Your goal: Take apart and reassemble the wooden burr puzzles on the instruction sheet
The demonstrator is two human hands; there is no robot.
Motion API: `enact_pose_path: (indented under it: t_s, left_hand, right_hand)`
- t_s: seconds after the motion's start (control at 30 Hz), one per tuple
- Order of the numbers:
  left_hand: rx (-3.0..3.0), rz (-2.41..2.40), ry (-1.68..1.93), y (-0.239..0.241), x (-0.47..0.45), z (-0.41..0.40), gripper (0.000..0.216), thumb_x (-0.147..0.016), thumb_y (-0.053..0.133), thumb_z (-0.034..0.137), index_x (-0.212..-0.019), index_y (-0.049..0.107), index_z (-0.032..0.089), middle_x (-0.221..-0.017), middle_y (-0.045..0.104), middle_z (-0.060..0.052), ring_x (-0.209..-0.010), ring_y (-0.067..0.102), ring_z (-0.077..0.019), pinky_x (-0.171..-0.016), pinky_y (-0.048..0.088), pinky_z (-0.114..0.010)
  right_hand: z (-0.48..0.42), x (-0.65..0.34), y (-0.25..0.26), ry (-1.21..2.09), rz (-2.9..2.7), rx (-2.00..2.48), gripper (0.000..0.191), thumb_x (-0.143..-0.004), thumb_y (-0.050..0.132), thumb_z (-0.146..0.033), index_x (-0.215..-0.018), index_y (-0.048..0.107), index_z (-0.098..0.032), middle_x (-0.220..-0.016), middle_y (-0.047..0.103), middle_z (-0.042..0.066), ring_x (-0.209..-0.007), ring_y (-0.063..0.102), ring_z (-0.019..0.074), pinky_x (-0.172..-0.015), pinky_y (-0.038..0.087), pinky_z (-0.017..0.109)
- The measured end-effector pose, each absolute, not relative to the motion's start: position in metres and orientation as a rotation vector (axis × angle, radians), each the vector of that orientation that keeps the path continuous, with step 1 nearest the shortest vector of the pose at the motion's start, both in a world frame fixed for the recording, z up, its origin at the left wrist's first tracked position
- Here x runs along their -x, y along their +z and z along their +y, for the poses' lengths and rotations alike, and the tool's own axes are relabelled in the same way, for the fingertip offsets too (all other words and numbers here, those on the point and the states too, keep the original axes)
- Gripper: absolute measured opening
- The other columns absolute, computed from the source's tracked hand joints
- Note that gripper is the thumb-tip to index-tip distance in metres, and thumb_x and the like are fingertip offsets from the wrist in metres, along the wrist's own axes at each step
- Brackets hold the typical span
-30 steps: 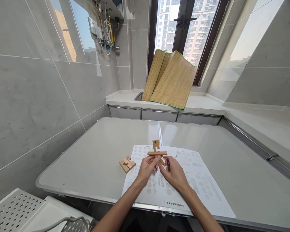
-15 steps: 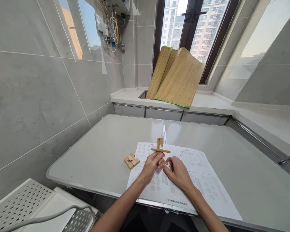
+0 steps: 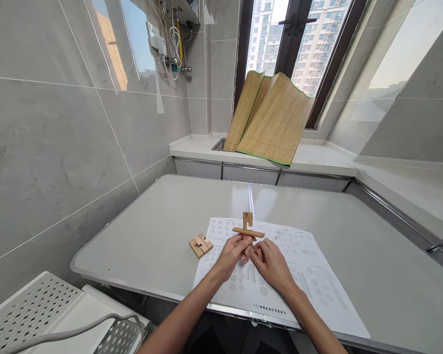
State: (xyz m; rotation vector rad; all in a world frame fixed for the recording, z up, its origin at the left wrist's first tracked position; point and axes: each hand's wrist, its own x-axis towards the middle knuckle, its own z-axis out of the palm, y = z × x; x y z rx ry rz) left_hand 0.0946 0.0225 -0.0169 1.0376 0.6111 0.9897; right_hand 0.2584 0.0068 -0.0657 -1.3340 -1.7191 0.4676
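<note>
My left hand (image 3: 235, 253) grips a cross-shaped pair of wooden puzzle pieces (image 3: 248, 231) above the printed sheet. One notched piece stands upright with a dark mark near its top, and a flat bar crosses it. My right hand (image 3: 269, 258) is close beside it, fingers curled around a small wooden puzzle piece (image 3: 259, 254) that is mostly hidden. Left of my hands, several notched wooden puzzle pieces (image 3: 201, 246) lie together in a block, partly at the sheet's edge. The white instruction sheet (image 3: 317, 290) shows small printed diagrams.
The pale table (image 3: 140, 231) reaches toward a white ledge (image 3: 195, 142) below a window. A bamboo mat (image 3: 273, 118) leans there. A perforated white rack (image 3: 29, 314) with a grey cable (image 3: 70, 333) stands at lower left, beside the tiled wall (image 3: 51, 157).
The crossed puzzle pieces have shifted slightly right and turned, so the bar now slants down to the right. My right hand's small piece is more covered by the fingers.
</note>
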Motion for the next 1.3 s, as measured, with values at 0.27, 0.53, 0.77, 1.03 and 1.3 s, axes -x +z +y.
enact_pose_path:
  t_s: [0.27,0.53,0.77,1.03,1.3]
  left_hand:
    - [-1.071,0.694,0.947,-0.023,-0.094,0.026,0.042,-0.085,0.075,0.054,-0.093,0.069,0.013,-0.059,0.045,0.007,-0.045,0.028,-0.0042,-0.045,0.020,-0.022]
    - [-1.109,0.744,0.953,-0.024,-0.095,0.027,0.042,-0.088,0.072,0.053,-0.099,0.072,0.012,-0.056,0.044,0.008,-0.044,0.025,-0.0040,-0.045,0.015,-0.024]
    - [-1.128,0.765,0.981,-0.023,-0.096,0.026,0.044,-0.087,0.071,0.056,-0.100,0.072,0.013,-0.058,0.043,0.008,-0.045,0.027,-0.0047,-0.047,0.015,-0.025]
    - [-1.153,0.767,0.984,-0.021,-0.098,0.025,0.047,-0.086,0.071,0.058,-0.099,0.072,0.013,-0.058,0.044,0.007,-0.045,0.027,-0.0050,-0.047,0.015,-0.025]
    - [-1.134,0.802,1.018,-0.021,-0.097,0.027,0.051,-0.084,0.074,0.059,-0.103,0.074,0.011,-0.058,0.045,0.007,-0.045,0.028,-0.0048,-0.046,0.018,-0.024]
  right_hand:
    - [0.008,-0.271,-0.046,0.608,-1.248,1.380,0.041,-0.093,0.061,-0.062,-0.091,0.066,-0.022,-0.074,0.062,0.001,-0.070,0.053,0.0200,-0.064,0.040,0.031]
    - [0.011,-0.279,-0.038,0.931,-0.917,1.147,0.038,-0.085,0.072,-0.060,-0.081,0.065,-0.023,-0.071,0.049,-0.003,-0.062,0.043,0.0139,-0.056,0.039,0.026]
    - [0.009,-0.281,-0.032,1.234,-0.785,0.974,0.033,-0.082,0.078,-0.052,-0.092,0.067,-0.023,-0.062,0.042,-0.007,-0.046,0.030,0.0093,-0.038,0.026,0.024]
    - [0.009,-0.278,-0.030,1.396,-0.757,0.842,0.036,-0.079,0.082,-0.053,-0.095,0.063,-0.026,-0.069,0.052,-0.005,-0.053,0.046,0.0111,-0.043,0.038,0.023]
    - [0.009,-0.279,-0.030,1.433,-0.732,0.737,0.045,-0.073,0.091,-0.041,-0.105,0.061,-0.028,-0.082,0.064,-0.002,-0.072,0.061,0.0153,-0.064,0.053,0.028]
